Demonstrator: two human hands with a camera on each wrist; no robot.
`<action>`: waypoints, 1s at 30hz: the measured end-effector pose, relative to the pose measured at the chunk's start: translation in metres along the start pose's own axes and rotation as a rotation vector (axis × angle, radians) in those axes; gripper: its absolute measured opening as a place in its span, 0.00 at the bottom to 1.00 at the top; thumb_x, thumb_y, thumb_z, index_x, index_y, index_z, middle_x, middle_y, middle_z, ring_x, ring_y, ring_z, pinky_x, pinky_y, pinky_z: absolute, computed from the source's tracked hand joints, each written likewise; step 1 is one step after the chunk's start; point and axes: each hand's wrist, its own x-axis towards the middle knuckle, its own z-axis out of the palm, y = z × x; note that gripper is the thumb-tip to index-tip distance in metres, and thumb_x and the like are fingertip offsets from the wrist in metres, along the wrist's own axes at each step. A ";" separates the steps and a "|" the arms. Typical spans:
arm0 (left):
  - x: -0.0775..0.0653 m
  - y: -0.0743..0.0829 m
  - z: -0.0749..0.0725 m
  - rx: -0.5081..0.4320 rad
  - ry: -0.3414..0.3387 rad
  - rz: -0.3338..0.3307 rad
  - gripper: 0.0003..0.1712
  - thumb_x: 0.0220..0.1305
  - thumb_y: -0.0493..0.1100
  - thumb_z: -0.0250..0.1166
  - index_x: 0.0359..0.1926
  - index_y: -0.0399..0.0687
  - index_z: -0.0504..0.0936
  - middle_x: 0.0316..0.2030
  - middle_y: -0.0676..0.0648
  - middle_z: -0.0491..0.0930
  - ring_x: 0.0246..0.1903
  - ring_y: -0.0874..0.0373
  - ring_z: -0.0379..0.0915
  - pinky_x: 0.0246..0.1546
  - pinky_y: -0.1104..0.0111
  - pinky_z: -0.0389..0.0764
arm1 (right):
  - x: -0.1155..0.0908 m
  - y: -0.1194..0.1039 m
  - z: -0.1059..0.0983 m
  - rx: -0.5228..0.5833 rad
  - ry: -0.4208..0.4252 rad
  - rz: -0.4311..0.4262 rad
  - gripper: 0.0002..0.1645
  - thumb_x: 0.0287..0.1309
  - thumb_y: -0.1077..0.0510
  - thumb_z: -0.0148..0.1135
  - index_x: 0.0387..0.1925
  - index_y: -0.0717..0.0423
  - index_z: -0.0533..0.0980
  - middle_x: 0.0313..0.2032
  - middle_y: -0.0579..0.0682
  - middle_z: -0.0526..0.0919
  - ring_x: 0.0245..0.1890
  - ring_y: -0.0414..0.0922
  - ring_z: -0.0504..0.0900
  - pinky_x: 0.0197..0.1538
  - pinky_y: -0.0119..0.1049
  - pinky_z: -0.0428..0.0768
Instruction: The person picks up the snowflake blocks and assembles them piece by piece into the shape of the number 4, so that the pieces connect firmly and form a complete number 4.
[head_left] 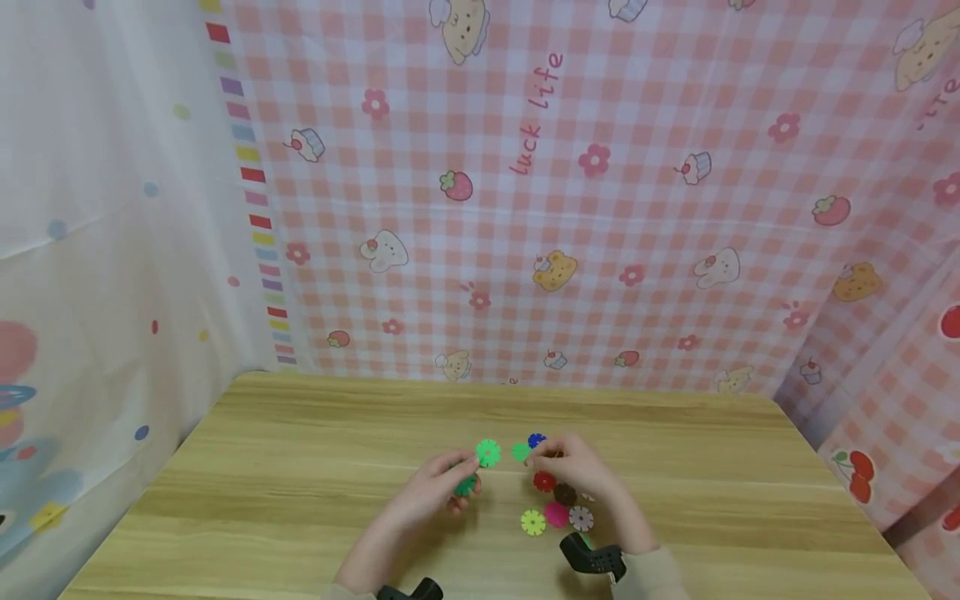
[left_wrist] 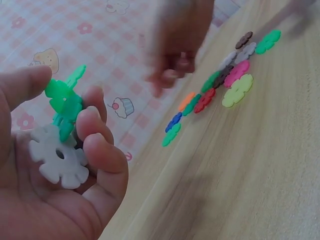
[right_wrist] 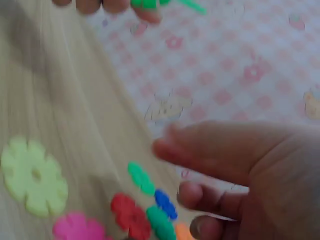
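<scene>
Green plastic discs [head_left: 488,453], slotted together, are pinched in the left hand [head_left: 438,487] at the head view's lower centre; the right hand [head_left: 576,464] hovers beside a loose green disc [head_left: 521,452]. In the left wrist view, at left, a white disc [left_wrist: 59,159] rests against the palm. In the right wrist view, parted fingers [right_wrist: 207,198] hold nothing visible; a rim grip should keep slots free.

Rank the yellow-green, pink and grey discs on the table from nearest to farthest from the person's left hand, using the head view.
1. Yellow-green disc: left end of the trio, closest to the left hand.
2. Pink disc: between the other two.
3. Grey disc: right end.
</scene>
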 end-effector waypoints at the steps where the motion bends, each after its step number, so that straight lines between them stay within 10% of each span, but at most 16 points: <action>1: 0.000 0.000 0.000 0.000 0.000 -0.001 0.28 0.73 0.51 0.54 0.59 0.29 0.69 0.32 0.47 0.76 0.25 0.62 0.68 0.26 0.74 0.70 | -0.001 0.003 -0.002 -0.024 -0.015 0.007 0.10 0.60 0.61 0.63 0.39 0.65 0.83 0.24 0.47 0.75 0.22 0.38 0.65 0.25 0.30 0.66; 13: 0.000 -0.001 -0.001 0.014 0.008 0.007 0.28 0.73 0.51 0.54 0.59 0.30 0.70 0.32 0.46 0.77 0.27 0.61 0.68 0.28 0.73 0.72 | -0.004 0.020 -0.005 -0.194 -0.025 0.121 0.21 0.43 0.68 0.73 0.43 0.51 0.85 0.39 0.47 0.80 0.31 0.45 0.69 0.32 0.37 0.71; 30: 0.001 -0.001 -0.002 0.037 -0.004 0.020 0.28 0.73 0.52 0.52 0.56 0.28 0.70 0.31 0.48 0.77 0.25 0.61 0.68 0.27 0.73 0.71 | -0.001 0.022 0.000 -0.349 0.058 0.092 0.17 0.41 0.64 0.76 0.36 0.46 0.85 0.30 0.46 0.73 0.31 0.44 0.67 0.39 0.44 0.63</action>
